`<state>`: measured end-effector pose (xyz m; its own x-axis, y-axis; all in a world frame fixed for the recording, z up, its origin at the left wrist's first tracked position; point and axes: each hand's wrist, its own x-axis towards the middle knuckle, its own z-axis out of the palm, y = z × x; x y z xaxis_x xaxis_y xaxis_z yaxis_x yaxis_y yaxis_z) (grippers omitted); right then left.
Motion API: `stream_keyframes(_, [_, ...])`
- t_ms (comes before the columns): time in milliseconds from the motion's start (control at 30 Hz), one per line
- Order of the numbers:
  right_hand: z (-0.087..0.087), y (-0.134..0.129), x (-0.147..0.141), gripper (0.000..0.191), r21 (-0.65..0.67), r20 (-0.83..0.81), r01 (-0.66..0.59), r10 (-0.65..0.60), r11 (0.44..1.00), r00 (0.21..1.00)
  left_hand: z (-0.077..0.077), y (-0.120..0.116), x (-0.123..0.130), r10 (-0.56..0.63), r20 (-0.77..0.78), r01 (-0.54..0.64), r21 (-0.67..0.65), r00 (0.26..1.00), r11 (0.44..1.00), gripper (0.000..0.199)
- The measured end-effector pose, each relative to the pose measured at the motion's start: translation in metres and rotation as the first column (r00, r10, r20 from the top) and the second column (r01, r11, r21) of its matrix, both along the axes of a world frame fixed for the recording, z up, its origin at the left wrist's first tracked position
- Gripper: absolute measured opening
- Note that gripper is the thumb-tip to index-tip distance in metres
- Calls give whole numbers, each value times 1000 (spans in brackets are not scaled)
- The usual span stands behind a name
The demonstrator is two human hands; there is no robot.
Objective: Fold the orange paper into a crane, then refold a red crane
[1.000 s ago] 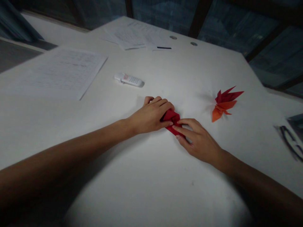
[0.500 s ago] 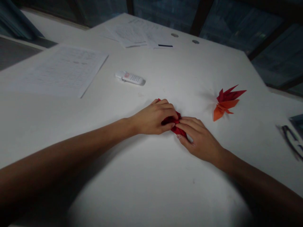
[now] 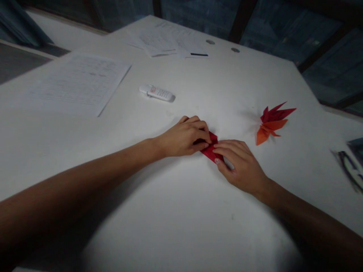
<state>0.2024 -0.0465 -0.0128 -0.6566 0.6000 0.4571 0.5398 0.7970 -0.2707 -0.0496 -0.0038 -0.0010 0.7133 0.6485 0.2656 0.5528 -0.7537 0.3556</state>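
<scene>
A folded piece of red paper (image 3: pixel 210 154) lies on the white table (image 3: pixel 176 211), partly covered by my fingers. My left hand (image 3: pixel 188 136) has its thumb and fingers pinched on the paper's left part. From the right, my right hand (image 3: pixel 239 162) grips the paper's right end, with the thumb at the near edge and the fingers on top. Further right stand folded paper figures, one dark red (image 3: pixel 276 114) and one orange (image 3: pixel 266 132), touching each other.
A white glue-like tube (image 3: pixel 158 93) lies beyond my hands. Printed sheets (image 3: pixel 82 83) are at the left, more papers (image 3: pixel 161 39) at the back with a black strip (image 3: pixel 199 54). Two round discs (image 3: pixel 235 50) sit near the far edge. Dark-handled scissors (image 3: pixel 350 166) are at the right.
My left hand has shifted slightly up and left along the red paper, and more of the paper's near side shows. The fingers of my right hand have moved slightly right.
</scene>
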Motion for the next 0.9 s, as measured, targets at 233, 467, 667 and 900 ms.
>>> stream_keyframes(233, [-3,3,3,36,3,90,-1,0,1000,996,-2,0,-1,60,-66,-58,27,996,998,37])
stream_keyframes(467, [0,3,5,30,55,77,35,-39,998,996,-2,-1,-2,41,-100,-34,70,994,997,48])
stream_keyframes(667, [3,5,5,24,-38,-47,216,-218,976,975,-2,0,-2,80,-33,-79,17,996,997,59])
stream_keyframes(900, [0,5,4,36,-105,9,269,-269,957,963,-1,1,-3,96,29,-94,-55,995,994,50])
